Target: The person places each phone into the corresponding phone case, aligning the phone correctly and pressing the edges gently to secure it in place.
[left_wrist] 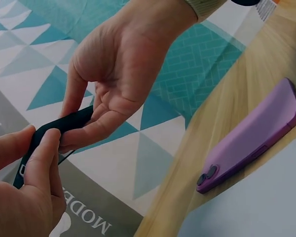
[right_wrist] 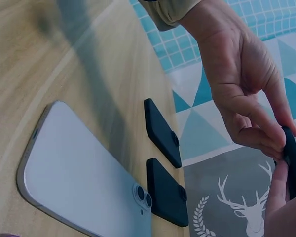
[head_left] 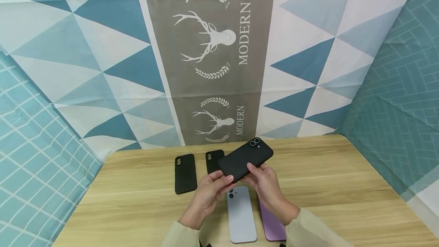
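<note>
Both hands hold a black cased phone (head_left: 245, 159) in the air above the worktop (head_left: 343, 186), just beyond the light blue phone (head_left: 241, 216). The left hand (head_left: 209, 195) pinches its near-left end; the right hand (head_left: 265, 184) clasps its near edge with thumb and fingers. Each grip catches only an edge, so in all likelihood a tug or a twist could let the phone slip and drop onto the light blue phone or the purple phone (head_left: 271, 224) beside it. Its long axis runs from near-left to far-right, camera end pointing away and right, back face up. Two black cases (head_left: 185, 173) lie left of the light blue phone.
</note>
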Available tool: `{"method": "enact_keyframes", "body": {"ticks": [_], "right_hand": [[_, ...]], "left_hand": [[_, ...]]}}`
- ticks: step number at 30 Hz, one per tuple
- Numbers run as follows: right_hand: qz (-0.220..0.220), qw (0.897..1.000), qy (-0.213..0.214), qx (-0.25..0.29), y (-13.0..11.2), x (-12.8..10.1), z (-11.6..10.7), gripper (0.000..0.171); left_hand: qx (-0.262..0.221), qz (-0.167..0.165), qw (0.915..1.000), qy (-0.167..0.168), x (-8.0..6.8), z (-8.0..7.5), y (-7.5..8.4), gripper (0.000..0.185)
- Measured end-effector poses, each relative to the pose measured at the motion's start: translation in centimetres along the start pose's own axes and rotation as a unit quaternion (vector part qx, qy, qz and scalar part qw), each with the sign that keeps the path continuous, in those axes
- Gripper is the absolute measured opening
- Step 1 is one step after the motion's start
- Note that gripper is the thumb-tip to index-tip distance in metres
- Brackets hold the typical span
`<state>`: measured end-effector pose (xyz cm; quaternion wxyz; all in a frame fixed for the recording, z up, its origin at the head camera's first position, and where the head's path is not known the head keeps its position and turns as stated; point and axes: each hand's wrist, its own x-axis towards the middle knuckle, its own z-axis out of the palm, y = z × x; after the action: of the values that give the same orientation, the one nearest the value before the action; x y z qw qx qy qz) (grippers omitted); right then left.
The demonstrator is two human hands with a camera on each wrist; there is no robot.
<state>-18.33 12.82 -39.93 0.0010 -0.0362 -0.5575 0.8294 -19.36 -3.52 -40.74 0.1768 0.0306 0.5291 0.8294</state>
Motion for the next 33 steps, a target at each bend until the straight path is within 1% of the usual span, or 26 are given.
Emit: {"method": "enact_keyframes", "body": {"ticks": [6, 9, 13, 16, 21, 25, 29, 33], "right_hand": [[0.023, 0.999, 0.007, 0.031, 0.1, -0.1, -0.1, 0.037], [0.024, 0.999, 0.008, 0.027, 0.1, -0.1, -0.2, 0.036], [0.018, 1.000, 0.015, 0.007, 0.0, -0.2, -0.3, 0.037], [0.012, 1.000, 0.029, 0.000, -0.1, -0.4, -0.1, 0.040], [0.006, 0.998, 0.058, 0.005, -0.3, -0.4, 0.3, 0.043], [0.010, 0.998, 0.068, 0.009, -0.4, -0.4, 0.4, 0.040], [0.016, 0.998, 0.067, 0.010, -0.4, -0.3, 0.4, 0.038], [0.023, 0.998, 0.066, 0.004, -0.5, -0.2, 0.3, 0.039]], "left_hand": [[0.003, -0.006, 0.9999, -0.008, -0.2, 0.1, -0.2, 0.046], [0.003, -0.005, 1.0000, -0.008, -0.2, 0.3, -0.3, 0.046], [0.001, 0.001, 1.0000, -0.007, -0.1, 0.4, -0.4, 0.047], [0.000, 0.009, 0.9999, -0.004, 0.0, 0.6, -0.6, 0.047], [0.000, 0.020, 0.9998, 0.002, 0.1, 1.1, -0.9, 0.048], [-0.007, 0.020, 0.9997, 0.008, 0.1, 1.3, -1.1, 0.047], [-0.010, 0.017, 0.9998, 0.010, 0.0, 1.4, -1.2, 0.045], [-0.006, 0.009, 0.9999, 0.000, 0.1, 1.3, -1.3, 0.038]]}}
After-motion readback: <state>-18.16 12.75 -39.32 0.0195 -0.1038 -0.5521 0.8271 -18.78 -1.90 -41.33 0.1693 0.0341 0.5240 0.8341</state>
